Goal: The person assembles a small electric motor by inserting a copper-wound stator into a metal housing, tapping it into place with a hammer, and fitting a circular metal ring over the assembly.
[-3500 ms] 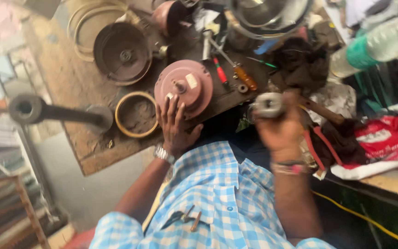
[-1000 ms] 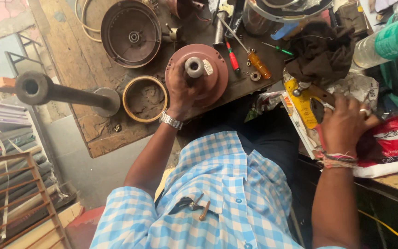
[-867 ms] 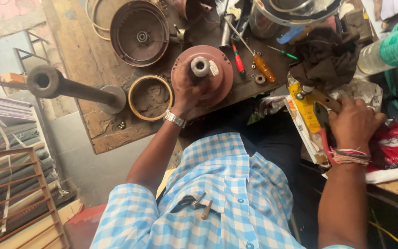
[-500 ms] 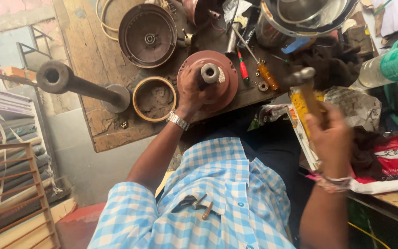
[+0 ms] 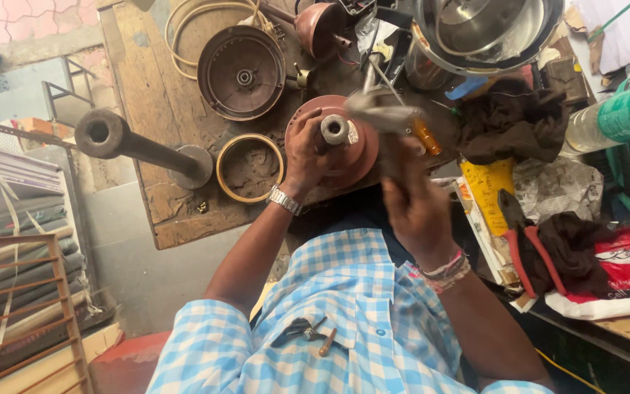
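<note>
My left hand, a watch on its wrist, grips a short grey metal cylinder and holds it upright on the centre of a reddish round metal cover on the wooden bench. My right hand is closed around the handle of a hammer. The hammer's metal head is blurred and sits just right of and above the cylinder. I cannot tell whether it touches the cylinder.
A dark round cover, a brass ring and a heavy pipe stand lie to the left. An orange-handled screwdriver, steel pot, dark cloth, red-handled pliers and plastic bottle crowd the right.
My right hand picked up the hammer from the right side and swung it left to the cylinder. My left hand has kept the cylinder on the reddish cover.
</note>
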